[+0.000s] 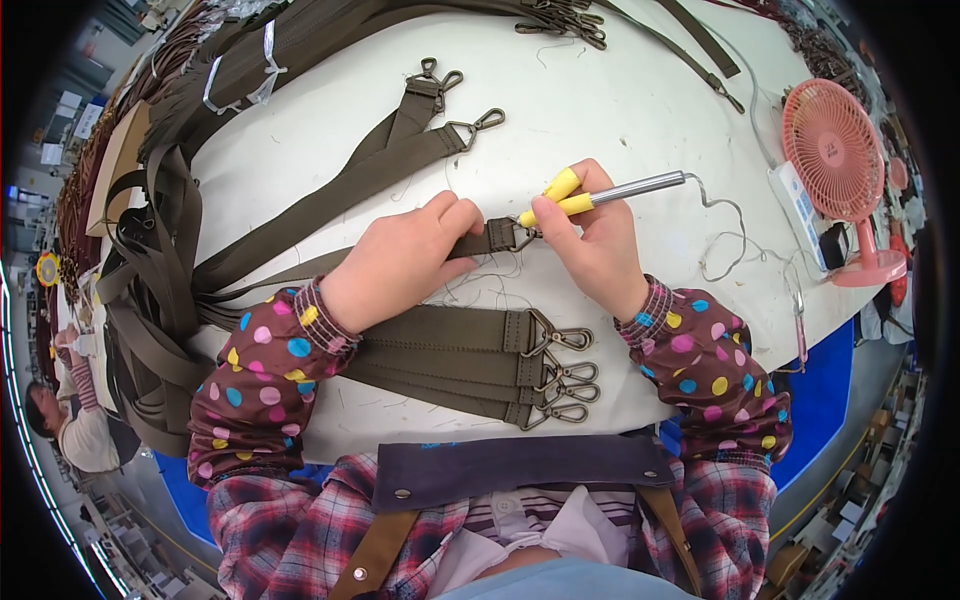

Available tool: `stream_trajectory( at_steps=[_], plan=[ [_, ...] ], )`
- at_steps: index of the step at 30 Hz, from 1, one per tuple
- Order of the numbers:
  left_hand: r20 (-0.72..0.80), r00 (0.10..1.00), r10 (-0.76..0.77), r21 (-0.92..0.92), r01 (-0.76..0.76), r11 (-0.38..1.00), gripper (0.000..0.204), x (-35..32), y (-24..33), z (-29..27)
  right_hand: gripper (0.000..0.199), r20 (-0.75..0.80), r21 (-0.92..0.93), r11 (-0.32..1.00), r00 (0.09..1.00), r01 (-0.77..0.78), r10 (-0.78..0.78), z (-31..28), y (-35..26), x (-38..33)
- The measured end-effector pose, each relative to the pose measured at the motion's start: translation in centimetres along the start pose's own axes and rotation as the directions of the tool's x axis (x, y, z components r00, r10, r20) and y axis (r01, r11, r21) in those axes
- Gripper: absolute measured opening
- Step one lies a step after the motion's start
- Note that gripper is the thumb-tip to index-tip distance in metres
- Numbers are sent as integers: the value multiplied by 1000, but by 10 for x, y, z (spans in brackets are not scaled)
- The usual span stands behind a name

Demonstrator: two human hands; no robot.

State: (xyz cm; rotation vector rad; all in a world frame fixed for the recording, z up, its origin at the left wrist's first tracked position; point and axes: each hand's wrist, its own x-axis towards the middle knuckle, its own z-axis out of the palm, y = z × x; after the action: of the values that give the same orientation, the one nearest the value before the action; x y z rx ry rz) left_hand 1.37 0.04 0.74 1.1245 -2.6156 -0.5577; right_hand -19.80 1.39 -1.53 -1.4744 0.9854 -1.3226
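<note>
Olive webbing strap [478, 241] lies flat on the white table [620, 100], close in front of the person, its end carrying a metal ring [520, 236]. Nearest the body, four finished straps [440, 355] with metal swivel clips [565, 375] lie stacked side by side under the left forearm, clips pointing right. Just beyond them the left hand [400, 262] presses down on the strap, fingers closed over it just short of the ring. The right hand [595, 245] grips a pen-like tool [600, 197] with a yellow grip and a silver metal barrel, fingers clenched round it, its tip touching the strap end at the ring. A thin wire [725, 225] runs from the barrel's far end across the table to the right. Loose thread ends [480, 285] lie scattered about the hands. Farther out, two more olive straps [390, 150] with clips stretch diagonally up the table, and a large heap of the same webbing [150, 290] hangs over the left edge. At the right rim stands a small pink desk fan [835, 150]. At the far edge lies another bundle of clipped straps [560, 18].
</note>
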Motion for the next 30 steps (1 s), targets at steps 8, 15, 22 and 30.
stream_trajectory(
  at_steps=[8, 15, 22, 30],
  plan=[
    [213, 977, -24, -177, 63, 982, 27, 15, -8, -5, 18, 121, -75, 988, 982, -134, 142, 0, 7, -6],
    [265, 951, -158, -529, 280, 801, 14, 11, -16, 2, 20, 136, -167, 979, 980, -118, 142, 2, 10, -8],
    [307, 934, -181, -758, 355, 547, 12, 7, -13, 6, 22, 143, -227, 972, 984, -70, 104, 2, 15, -10],
    [301, 935, -187, -760, 354, 544, 12, 8, -12, 5, 22, 150, -263, 964, 984, -50, 93, 3, 11, -8]
  ],
)
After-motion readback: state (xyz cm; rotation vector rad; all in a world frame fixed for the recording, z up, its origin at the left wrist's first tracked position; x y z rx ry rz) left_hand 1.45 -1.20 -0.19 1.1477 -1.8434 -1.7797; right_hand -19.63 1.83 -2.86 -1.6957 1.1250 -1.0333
